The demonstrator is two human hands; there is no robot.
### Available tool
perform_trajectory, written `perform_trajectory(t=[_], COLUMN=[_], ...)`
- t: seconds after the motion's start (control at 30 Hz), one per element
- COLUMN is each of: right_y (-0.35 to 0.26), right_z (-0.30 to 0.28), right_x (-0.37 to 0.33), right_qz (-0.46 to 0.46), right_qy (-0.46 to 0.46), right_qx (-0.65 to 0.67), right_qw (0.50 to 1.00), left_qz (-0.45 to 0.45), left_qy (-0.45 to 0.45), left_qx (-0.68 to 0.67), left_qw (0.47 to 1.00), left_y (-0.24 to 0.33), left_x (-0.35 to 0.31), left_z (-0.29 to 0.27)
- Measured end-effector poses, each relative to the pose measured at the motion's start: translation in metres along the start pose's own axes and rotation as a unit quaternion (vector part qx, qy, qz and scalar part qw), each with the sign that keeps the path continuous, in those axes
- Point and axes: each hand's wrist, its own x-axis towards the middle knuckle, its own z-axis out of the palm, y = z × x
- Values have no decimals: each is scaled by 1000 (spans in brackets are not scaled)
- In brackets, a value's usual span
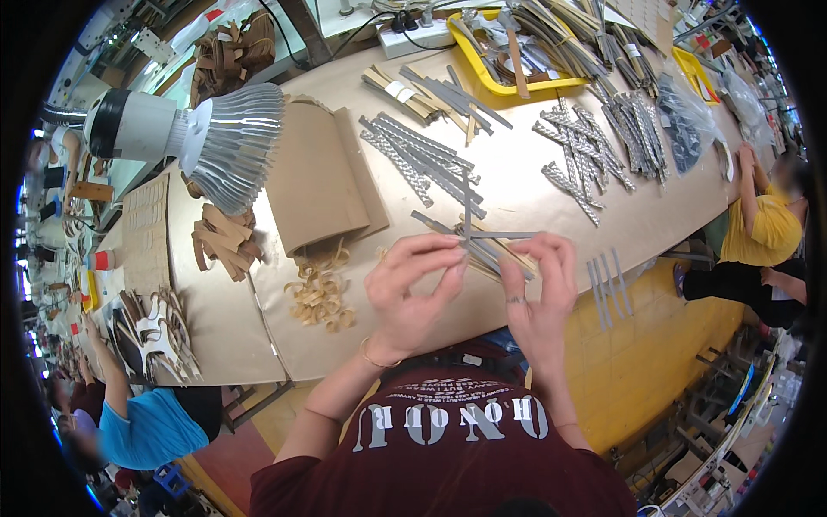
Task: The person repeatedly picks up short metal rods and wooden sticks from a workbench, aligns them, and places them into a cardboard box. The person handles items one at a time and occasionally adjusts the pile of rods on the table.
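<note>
Over the near part of the table, my left hand [413,284] pinches a narrow grey strip [468,202] between thumb and fingertips; one length of it points up and away. A second grey length [501,234] runs sideways from there to my right hand [547,271], whose thumb and index finger close on its end. Whether the two lengths are one bent strip cannot be made out. Under my fingertips lies a small pile of grey and tan strips [489,257], partly hidden by both hands. Beyond it rest several grey and silver braided strips [422,151].
A large lamp [233,142] juts in from the left beside a brown curled sheet [314,181]. Tan curled peelings [323,293] lie left of my hands. Silver braids [581,151] and a yellow tray [495,82] stand farther back. Loose grey strips [607,289] hang at the right table edge.
</note>
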Motion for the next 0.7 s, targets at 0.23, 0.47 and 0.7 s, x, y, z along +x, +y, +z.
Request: perform_trajectory(t=[0.23,0.47,0.7], right_y=[-20,-16,-15], right_z=[-3,-3,-3], right_x=[0,4,6], right_qz=[-47,-107,-109], right_qy=[-86,-99,-112], right_qx=[53,-22,-39], right_qw=[994,989,987], left_qz=[121,98,111], left_qy=[-47,-61,-74], left_qx=[94,107,117], left_qw=[987,987,984], left_y=[10,6,3], left_x=[4,-1,-2], left_z=[-3,-3,-5])
